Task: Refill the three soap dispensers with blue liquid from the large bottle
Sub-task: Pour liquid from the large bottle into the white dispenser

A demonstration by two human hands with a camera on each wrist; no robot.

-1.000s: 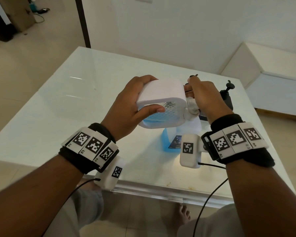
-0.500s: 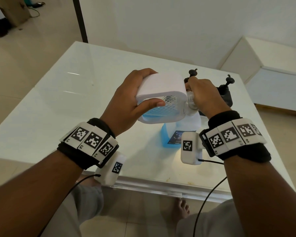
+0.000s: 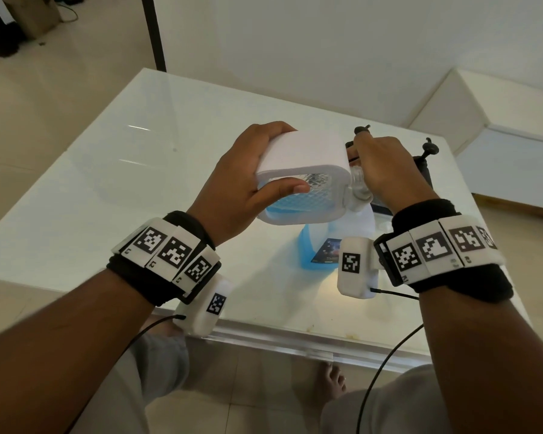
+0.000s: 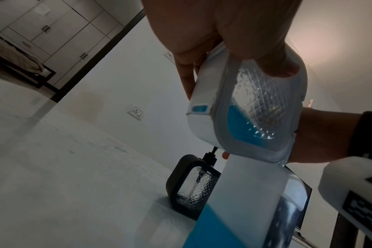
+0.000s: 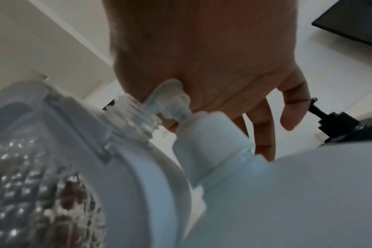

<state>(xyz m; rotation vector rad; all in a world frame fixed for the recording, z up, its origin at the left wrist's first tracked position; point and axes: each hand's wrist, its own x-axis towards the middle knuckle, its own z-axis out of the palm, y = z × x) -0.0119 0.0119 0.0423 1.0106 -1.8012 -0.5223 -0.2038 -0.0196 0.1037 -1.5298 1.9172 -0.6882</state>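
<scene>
Head view is showing the white glass-topped table (image 3: 113, 170) carrying everything, with the large bottle (image 3: 308, 249) standing near its front edge, partly hidden under the hands; blue liquid is filling roughly its lower part. It is looking like soft translucent plastic, likely heavy enough to want a full wrap around the body when pouring, and liable to flex if squeezed.

Above it the left hand (image 3: 242, 186) is holding the white soap dispenser (image 3: 301, 180) tipped on its side, thumb pressing across the faceted clear window and fingers curling over the far face. A shallow pool of blue is lying along its low side, so it is reading as light and only partly filled. The smooth white frame is probably slippery if wet; gripping across the two broad faces, as now, is seeming the safest hold, while the bare threaded neck (image 5: 136, 115) is pointing toward the right.

Right hand (image 3: 386, 173) is sitting at that neck, fingers curling around a pale pump piece (image 5: 170, 99); whether it is truly pinching it I cannot tell.

Two black dispensers (image 4: 193, 186) (image 3: 425, 164) are waiting behind, pumps on, apparently untouched.
</scene>
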